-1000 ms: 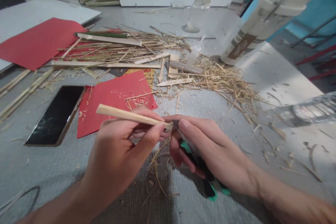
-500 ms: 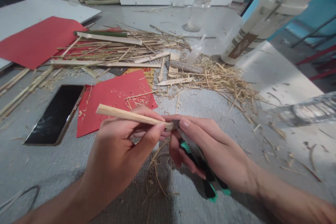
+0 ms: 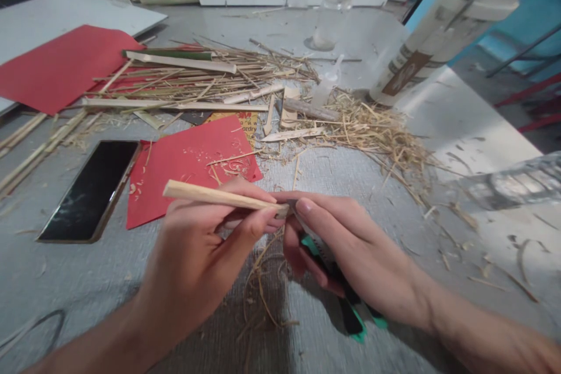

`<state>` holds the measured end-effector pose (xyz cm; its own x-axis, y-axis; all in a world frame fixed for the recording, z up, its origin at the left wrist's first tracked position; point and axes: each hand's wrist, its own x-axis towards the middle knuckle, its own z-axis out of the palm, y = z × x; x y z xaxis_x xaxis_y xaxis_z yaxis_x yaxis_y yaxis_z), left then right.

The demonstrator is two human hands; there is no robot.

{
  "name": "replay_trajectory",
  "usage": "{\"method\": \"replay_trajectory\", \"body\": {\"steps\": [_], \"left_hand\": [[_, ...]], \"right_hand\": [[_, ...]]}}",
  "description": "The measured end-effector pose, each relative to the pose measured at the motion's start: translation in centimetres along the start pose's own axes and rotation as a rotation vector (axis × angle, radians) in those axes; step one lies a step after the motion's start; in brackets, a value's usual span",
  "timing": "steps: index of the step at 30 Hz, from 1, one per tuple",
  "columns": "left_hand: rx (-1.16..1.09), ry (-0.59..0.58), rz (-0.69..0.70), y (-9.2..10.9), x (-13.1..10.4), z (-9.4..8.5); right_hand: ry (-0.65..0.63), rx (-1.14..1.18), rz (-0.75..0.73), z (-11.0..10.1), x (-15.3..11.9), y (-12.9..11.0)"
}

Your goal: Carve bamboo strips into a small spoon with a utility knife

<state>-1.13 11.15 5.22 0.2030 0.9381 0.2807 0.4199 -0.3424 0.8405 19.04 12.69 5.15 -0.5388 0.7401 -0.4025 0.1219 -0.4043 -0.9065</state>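
My left hand (image 3: pixel 197 251) is closed on a pale wooden strip (image 3: pixel 210 194), pinched between thumb and fingers, its long end pointing up and left. In my right hand (image 3: pixel 350 239) is a black and green utility knife (image 3: pixel 350 315), gripped with its blade toward the strip. The blade tip lies at the strip's right end, partly covered by my right thumb. Both hands meet there, their fingers close together. Under them, thin curled shavings (image 3: pixel 263 292) lie on the grey table.
A phone (image 3: pixel 90 190) and a red sheet (image 3: pixel 188 169) with shavings lie left of my hands. Behind are bamboo sticks (image 3: pixel 175 79) and a straw heap (image 3: pixel 377 128). A large white tube (image 3: pixel 447 29) stands right, near a clear plastic bottle (image 3: pixel 517 181). A clear jar (image 3: pixel 331 17) stands farther back.
The strip has tilted slightly and its left end sits a little lower. My right thumb has shifted slightly, and less of the blade shows.
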Motion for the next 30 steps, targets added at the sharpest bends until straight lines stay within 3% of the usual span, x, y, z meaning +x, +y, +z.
{"method": "replay_trajectory", "body": {"steps": [23,30], "left_hand": [[-0.116,0.038,-0.116,-0.11,-0.28,0.50],[-0.117,0.052,-0.069,-0.70,-0.33,0.85]], "right_hand": [[-0.072,0.012,0.013,-0.07,0.12,0.19],[-0.065,-0.013,0.023,-0.11,0.02,0.59]]}}
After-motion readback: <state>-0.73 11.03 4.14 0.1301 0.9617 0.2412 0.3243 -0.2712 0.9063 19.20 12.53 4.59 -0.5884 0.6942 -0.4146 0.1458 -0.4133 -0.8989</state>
